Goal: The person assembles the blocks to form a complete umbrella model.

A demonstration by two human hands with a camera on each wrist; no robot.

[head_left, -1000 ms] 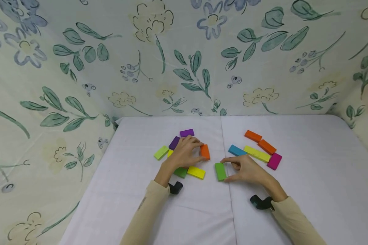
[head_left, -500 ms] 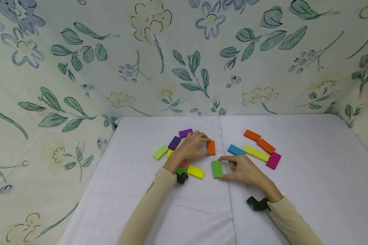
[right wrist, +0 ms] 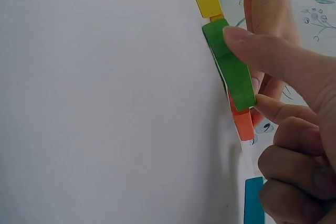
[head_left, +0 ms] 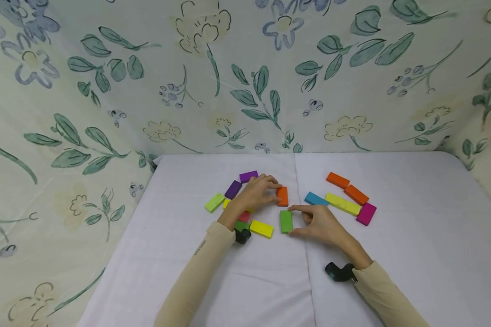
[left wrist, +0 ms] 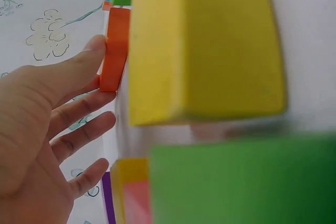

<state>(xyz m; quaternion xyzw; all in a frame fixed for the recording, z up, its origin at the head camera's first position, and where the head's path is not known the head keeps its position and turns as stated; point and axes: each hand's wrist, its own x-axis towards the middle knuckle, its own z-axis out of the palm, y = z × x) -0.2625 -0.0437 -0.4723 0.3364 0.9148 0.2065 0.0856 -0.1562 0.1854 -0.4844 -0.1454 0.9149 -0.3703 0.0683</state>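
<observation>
An orange block [head_left: 283,196] lies on the white cloth, with my left hand [head_left: 258,195] at its left side. In the left wrist view, the thumb and index finger touch that block [left wrist: 114,51], while the other fingers spread free. My right hand [head_left: 323,225] pinches a green block [head_left: 286,221] between thumb and index finger at its two ends. Its remaining fingers curl in, as the right wrist view shows. The green block stands just nearer than the orange one, with a small gap between them in the head view.
Left of the hands lie purple [head_left: 233,189], light green [head_left: 215,202] and yellow [head_left: 262,228] blocks, partly hidden by the left arm. At right are blue [head_left: 316,199], long yellow [head_left: 343,204], orange [head_left: 356,195] and magenta [head_left: 366,214] blocks. A floral cloth hangs behind the table [head_left: 425,254].
My left hand and the orange block have moved right and slightly away, then nearly stopped. My right hand has slid the green block left and away, closer to the orange one.
</observation>
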